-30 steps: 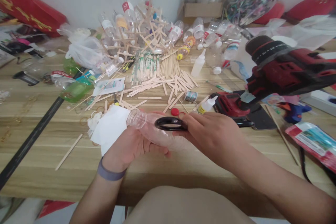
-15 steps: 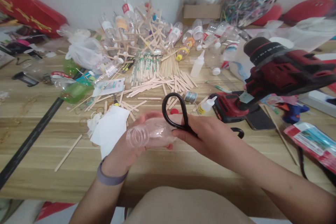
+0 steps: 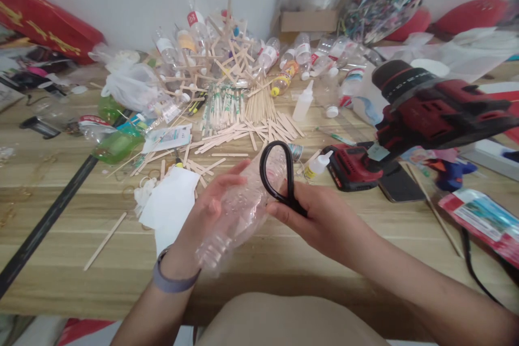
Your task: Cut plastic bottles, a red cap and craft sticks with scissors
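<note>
One clear, ridged plastic bottle (image 3: pixel 248 211) lies in the left hand (image 3: pixel 203 213).

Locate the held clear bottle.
In the head view, the clear bottle is below centre, in the left hand, its far end behind the black loop in the right hand.

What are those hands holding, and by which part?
The left hand holds a clear bottle by its body; the right hand grips a black handle at its loop's base.
</note>
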Demonstrator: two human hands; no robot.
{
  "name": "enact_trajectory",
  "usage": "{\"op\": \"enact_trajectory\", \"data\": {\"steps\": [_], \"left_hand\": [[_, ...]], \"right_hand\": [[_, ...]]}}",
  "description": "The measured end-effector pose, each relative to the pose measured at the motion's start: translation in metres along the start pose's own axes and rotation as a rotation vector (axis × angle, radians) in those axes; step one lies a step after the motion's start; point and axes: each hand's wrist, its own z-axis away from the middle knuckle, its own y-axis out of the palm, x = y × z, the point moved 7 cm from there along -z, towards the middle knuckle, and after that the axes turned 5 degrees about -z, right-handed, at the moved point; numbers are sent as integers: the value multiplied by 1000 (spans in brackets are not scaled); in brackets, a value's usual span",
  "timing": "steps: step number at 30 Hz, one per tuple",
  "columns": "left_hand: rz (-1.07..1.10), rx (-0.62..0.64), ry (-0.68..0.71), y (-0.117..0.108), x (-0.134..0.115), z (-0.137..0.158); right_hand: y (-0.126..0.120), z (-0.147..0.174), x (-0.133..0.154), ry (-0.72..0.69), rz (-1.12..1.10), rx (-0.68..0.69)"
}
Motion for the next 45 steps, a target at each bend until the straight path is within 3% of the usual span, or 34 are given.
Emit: {"op": "enact_trajectory", "data": {"steps": [6,16,23,28,35,40,45], "left_hand": [[1,28,103,3,2,-3],[9,15,102,4,2,-2],[260,48,-228,18,19,1],[237,4,-237,16,18,1],[182,-24,-272,11,23,2],[199,9,-188,8,25,-1],[149,-51,-152,8,24,3]], "right_hand": [[1,0,-1,21,-129,-2],[5,5,0,45,-231,21],[-4,8,17,-266,237,-236],[-5,11,21,-345,512,-310],[0,8,12,-297,556,-211],[3,4,4,-245,507,-138],[6,6,1,-234,422,-190]]}}
